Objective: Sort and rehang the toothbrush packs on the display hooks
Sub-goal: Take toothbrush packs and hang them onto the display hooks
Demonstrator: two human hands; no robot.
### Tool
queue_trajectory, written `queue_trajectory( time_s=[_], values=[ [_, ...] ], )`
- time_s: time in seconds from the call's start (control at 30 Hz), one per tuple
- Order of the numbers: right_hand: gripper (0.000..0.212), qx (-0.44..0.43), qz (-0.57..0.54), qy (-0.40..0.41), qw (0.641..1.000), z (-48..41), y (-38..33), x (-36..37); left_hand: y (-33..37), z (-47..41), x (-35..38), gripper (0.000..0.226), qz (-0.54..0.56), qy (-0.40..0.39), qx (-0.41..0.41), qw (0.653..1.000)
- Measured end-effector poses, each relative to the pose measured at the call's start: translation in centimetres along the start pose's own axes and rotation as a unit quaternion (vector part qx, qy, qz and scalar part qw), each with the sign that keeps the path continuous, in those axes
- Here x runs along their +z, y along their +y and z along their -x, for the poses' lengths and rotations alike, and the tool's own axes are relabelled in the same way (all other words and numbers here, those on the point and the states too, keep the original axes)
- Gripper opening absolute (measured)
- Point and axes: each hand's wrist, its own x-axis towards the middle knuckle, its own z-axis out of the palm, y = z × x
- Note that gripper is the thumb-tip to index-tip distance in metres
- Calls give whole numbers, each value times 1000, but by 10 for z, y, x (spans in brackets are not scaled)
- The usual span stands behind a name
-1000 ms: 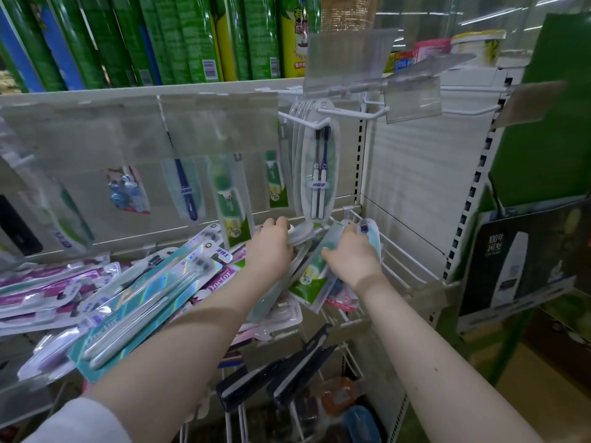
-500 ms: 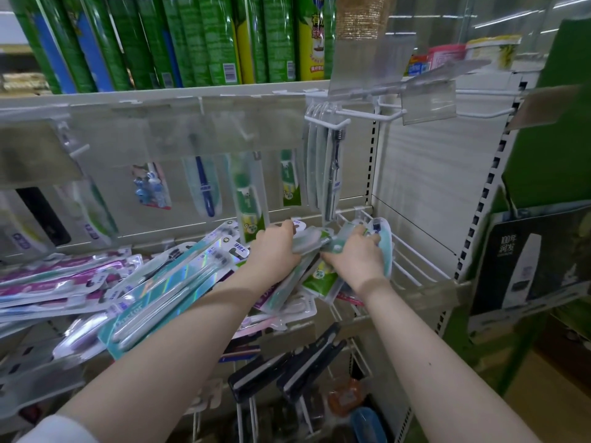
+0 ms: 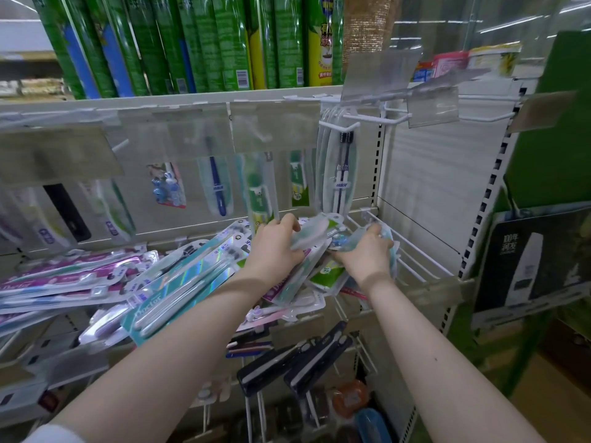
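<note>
Loose toothbrush packs (image 3: 179, 282) lie heaped on a white wire shelf (image 3: 415, 251). My left hand (image 3: 275, 247) grips a clear oval toothbrush pack (image 3: 311, 233) at the heap's right end. My right hand (image 3: 367, 254) holds a teal-edged pack (image 3: 388, 241) next to it, over a green-and-white pack (image 3: 329, 276). Just above my hands, oval packs with two dark brushes (image 3: 342, 174) hang on a white display hook (image 3: 339, 126). More packs (image 3: 217, 183) hang in a row behind clear label flaps to the left.
Tall green cans (image 3: 192, 43) fill the shelf above. Bare hooks (image 3: 479, 116) with clear tags jut out at the upper right before a pale back panel. Black-and-white packs (image 3: 297, 362) hang on lower hooks. A dark poster (image 3: 527, 263) stands at the right.
Both hands have drawn closer together and lifted slightly, gathering packs at the heap's right end. The view has shifted, so the shelf sits further right in frame.
</note>
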Motion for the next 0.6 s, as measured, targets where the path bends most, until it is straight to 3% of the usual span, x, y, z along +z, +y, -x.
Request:
queue_trajectory(
  time_s=[0.2,0.6],
  values=[
    [71,9,-91,3,996,4,-1,-3,0,9,-6,37,46,25,-7,999],
    [62,16,-118,-4,993,11,-2,6,-2,22,-20,42,109,43,-12,993]
  ],
)
